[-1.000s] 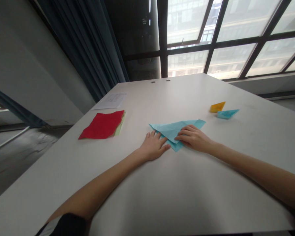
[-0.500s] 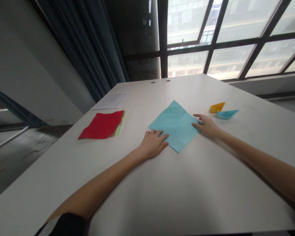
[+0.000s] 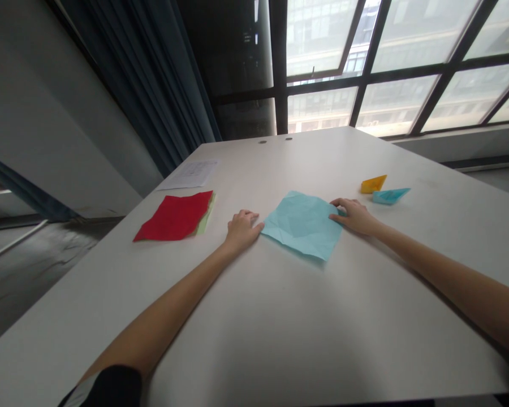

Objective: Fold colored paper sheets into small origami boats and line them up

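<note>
A creased square sheet of light blue paper (image 3: 303, 223) is in front of me, bowed, its near edge raised a little with a shadow under it. My left hand (image 3: 241, 230) is at its left corner, thumb and fingers closed there; the exact pinch is hard to see. On the opposite side my right hand (image 3: 354, 217) grips the right corner between thumb and fingers. Just beyond that hand are two small folded paper pieces, a yellow one (image 3: 373, 184) and a blue one (image 3: 391, 196).
On the left of the white table (image 3: 254, 328) lies red paper (image 3: 173, 216) over light green sheets (image 3: 206, 217). Behind it is a printed white sheet (image 3: 189, 174). A dark curtain (image 3: 152, 73) and windows stand past the table's far edge.
My left hand has moved left, off the paper's near left edge to its left corner. The sheet, flat before, has turned slightly and now bows up. My right hand has closed on its right corner.
</note>
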Demonstrator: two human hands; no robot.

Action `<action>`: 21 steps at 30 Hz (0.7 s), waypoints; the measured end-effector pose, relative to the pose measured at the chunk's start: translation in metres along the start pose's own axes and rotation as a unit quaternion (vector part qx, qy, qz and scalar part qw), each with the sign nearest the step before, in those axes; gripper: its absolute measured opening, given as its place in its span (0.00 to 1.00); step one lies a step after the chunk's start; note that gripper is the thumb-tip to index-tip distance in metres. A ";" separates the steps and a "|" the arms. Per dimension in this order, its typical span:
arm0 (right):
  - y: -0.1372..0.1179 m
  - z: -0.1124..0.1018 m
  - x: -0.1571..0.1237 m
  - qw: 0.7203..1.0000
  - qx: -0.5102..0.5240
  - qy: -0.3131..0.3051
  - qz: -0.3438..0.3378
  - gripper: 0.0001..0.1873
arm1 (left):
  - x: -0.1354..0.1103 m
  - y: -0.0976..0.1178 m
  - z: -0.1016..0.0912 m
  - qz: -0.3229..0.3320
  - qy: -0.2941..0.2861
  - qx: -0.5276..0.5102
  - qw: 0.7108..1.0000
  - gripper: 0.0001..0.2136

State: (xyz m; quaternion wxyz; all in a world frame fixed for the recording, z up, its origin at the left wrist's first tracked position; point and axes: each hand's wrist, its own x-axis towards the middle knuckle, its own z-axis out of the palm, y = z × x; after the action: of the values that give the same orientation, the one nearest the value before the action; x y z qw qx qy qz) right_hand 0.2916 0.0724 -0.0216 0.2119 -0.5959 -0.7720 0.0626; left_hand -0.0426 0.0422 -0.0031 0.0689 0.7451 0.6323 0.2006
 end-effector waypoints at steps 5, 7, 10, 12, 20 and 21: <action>-0.003 -0.002 -0.001 1.000 0.023 -0.003 0.020 0.19 | 0.001 0.001 0.001 -0.019 -0.018 -0.039 0.999 0.16; -0.004 -0.003 -0.001 0.999 0.027 0.001 0.020 0.18 | 0.001 0.004 -0.001 -0.021 -0.025 -0.068 0.997 0.15; -0.004 -0.003 -0.001 0.999 0.036 0.004 0.021 0.17 | 0.002 0.004 -0.003 -0.014 -0.050 -0.140 0.989 0.14; -0.002 -0.003 -0.001 0.999 0.044 -0.001 0.023 0.18 | 0.003 0.003 -0.004 -0.007 -0.065 -0.178 0.982 0.13; 0.008 -0.007 0.000 0.995 0.091 -0.025 -0.029 0.16 | 0.010 -0.008 0.001 -0.006 -0.028 -0.182 0.983 0.12; 0.008 -0.007 0.000 0.994 0.094 -0.028 -0.040 0.15 | 0.010 -0.010 0.002 -0.002 -0.023 -0.179 0.984 0.11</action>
State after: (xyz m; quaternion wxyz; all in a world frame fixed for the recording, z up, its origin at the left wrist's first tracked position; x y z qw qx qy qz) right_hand 0.3017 0.0733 -0.0177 0.2473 -0.5399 -0.7917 0.1432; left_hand -0.0501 0.0546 -0.0064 0.2163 0.7237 0.5863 0.2928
